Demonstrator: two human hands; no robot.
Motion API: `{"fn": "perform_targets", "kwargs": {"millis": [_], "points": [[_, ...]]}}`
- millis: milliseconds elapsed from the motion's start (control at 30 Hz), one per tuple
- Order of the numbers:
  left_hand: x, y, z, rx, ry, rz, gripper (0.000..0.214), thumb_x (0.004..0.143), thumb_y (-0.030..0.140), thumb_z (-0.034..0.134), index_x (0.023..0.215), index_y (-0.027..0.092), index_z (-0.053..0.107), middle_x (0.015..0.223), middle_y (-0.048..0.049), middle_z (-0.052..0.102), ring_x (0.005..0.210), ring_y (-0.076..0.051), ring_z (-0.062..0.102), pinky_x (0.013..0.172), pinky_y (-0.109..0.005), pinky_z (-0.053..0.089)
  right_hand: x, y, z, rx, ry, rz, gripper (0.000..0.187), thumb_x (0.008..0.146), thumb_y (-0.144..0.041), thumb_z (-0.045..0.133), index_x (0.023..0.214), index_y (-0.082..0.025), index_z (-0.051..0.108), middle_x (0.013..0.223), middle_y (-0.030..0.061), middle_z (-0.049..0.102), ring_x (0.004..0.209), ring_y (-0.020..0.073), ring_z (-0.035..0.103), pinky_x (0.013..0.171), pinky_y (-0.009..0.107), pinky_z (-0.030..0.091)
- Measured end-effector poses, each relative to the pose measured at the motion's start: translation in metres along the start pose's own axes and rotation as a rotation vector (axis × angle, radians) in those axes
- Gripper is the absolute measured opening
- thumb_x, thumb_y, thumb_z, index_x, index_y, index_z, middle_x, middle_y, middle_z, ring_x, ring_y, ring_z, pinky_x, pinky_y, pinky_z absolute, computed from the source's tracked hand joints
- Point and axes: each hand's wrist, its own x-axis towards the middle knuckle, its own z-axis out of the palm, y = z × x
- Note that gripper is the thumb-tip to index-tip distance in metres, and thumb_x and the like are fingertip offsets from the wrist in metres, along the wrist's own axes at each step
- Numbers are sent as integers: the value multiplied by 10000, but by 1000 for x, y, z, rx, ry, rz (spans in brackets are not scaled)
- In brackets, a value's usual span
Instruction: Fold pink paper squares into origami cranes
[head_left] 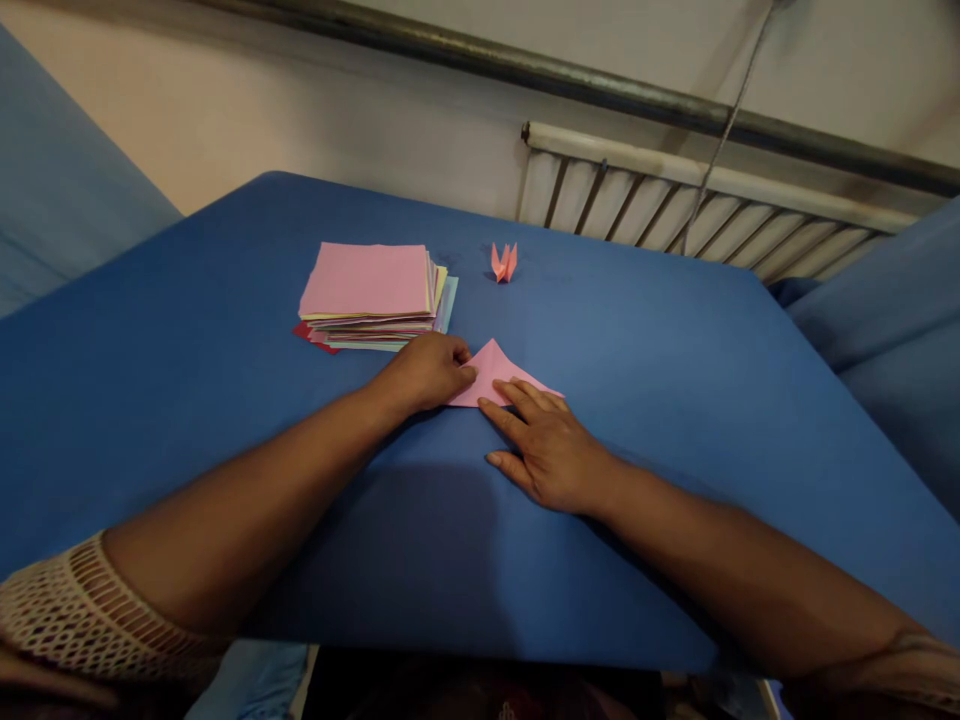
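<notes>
A sheet of pink paper (pixel 491 366), folded into a triangle with its peak pointing away from me, lies flat on the blue table. My left hand (pixel 431 372) grips its left corner, the thumb on top and the other fingers curled. Across the right part of the paper rests my right hand (pixel 551 445), its fingers stretched out and pressing on the lower folded edge. The right thumb lies apart on the table surface. The paper's right tip shows just past the right fingers.
A thick stack of coloured paper (pixel 366 280), pink on top, sits just behind my left hand. Farther back stands a small folded pink paper piece (pixel 504 262) with upright points. Beyond the blue table (pixel 675 350) are a radiator (pixel 645 190) and a pipe (pixel 480 55) along the wall.
</notes>
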Motion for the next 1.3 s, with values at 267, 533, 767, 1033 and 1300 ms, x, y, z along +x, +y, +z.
{"fn": "perform_targets", "kwargs": {"millis": [267, 533, 767, 1033, 1300], "points": [[-2, 1, 0, 26, -1, -10, 142, 722, 325, 635, 673, 192, 642, 595, -13, 607, 588, -177, 520, 573, -289, 295, 4, 0, -3, 0, 14, 8, 682, 959, -603, 389, 1515, -207, 366, 1575, 138, 350, 1434, 327, 298, 1125, 535, 295], [-31, 7, 2, 383, 157, 157, 465, 847, 299, 582, 1278, 124, 560, 1283, -148, 629, 1182, -284, 577, 978, -384, 441, 5, -4, -4, -47, -30, 41, 596, 960, -581, 409, 1500, -330, 383, 1587, 129, 313, 1429, 341, 289, 1078, 547, 294], [-113, 34, 54, 485, 102, 390, 706, 934, 511, 492, 1433, 21, 396, 1494, -228, 446, 1424, -346, 361, 1211, -530, 133, 1, -1, 0, -106, -61, 63, 573, 954, -510, 424, 1460, -242, 452, 1608, 120, 284, 1457, 340, 239, 1098, 559, 259], [-114, 34, 57, 553, 49, 345, 881, 881, 631, 512, 1465, -5, 340, 1520, -259, 394, 1421, -374, 360, 1197, -514, 175, 0, 1, 2, -135, -56, 48, 578, 958, -526, 401, 1460, -244, 449, 1604, 116, 295, 1449, 339, 257, 1090, 560, 275], [-128, 24, 43, 657, 40, 256, 861, 910, 657, 403, 1425, -33, 411, 1471, -280, 451, 1398, -375, 393, 1193, -523, 164, -1, -1, 2, -159, -15, 33, 593, 967, -567, 383, 1505, -318, 371, 1591, 126, 314, 1432, 348, 296, 1063, 557, 309]]}}
